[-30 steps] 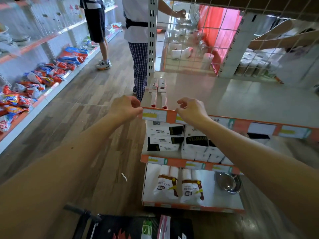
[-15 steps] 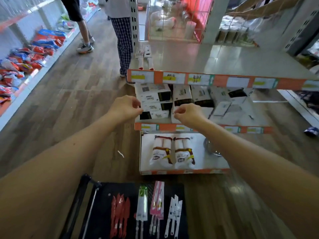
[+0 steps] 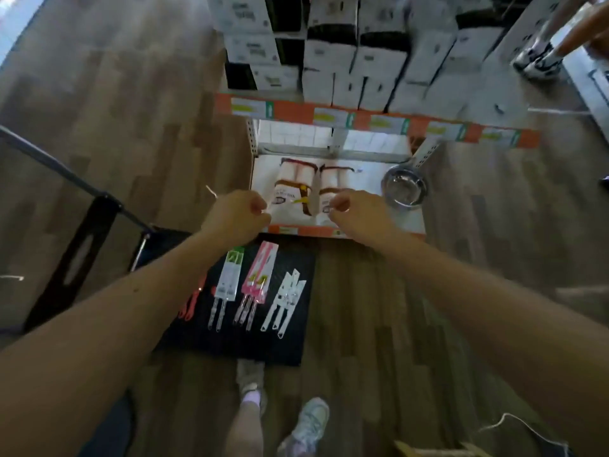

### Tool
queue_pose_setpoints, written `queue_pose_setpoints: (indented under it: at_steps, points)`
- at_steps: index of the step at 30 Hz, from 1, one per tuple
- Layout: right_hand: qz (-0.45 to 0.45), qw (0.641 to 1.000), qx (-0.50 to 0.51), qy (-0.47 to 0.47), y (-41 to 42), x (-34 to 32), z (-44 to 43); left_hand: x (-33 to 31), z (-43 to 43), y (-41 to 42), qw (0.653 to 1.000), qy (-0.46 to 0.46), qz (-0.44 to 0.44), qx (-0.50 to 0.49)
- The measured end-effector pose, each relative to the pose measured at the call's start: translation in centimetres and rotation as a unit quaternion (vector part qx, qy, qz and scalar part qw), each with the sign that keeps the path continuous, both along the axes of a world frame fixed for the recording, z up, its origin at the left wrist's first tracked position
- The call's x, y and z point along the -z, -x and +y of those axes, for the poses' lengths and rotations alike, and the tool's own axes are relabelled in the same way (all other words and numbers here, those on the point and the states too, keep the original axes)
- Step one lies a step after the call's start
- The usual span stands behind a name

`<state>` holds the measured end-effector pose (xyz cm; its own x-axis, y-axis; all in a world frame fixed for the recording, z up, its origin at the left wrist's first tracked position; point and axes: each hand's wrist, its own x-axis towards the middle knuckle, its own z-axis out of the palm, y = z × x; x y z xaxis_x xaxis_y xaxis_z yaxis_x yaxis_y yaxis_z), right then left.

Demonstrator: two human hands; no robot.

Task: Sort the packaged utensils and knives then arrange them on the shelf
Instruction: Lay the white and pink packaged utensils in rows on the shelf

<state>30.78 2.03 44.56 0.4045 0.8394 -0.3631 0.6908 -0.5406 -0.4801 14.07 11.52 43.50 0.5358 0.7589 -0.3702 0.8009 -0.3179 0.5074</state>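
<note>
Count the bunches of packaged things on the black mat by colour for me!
Red packaged knives, half hidden by the left arm: 1 bunch
Green-topped white packs: 1 bunch
Pink packs: 1 bunch
Plain white packs: 1 bunch
Total: 4 bunches on the black mat

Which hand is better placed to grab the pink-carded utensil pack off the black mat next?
Left, probably. The left hand hangs almost directly above the pink-carded pack on the black mat. The right hand is over the bottom shelf, further off to the side. Both hands look loosely curled and empty.
</note>
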Motion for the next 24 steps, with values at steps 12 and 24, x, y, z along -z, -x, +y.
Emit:
queue_pose_setpoints:
  at_steps: [12,24]
  points:
    - [0.135,0.979,0.128,0.087,3.9,25.3,-7.0,26.0,-4.6,3.7,0.991,0.104,0.084,-0.025]
    - [0.174,0.945,0.240,0.140,13.3,51.7,-5.7,51.5,-7.0,9.1,0.990,0.105,0.098,0.008]
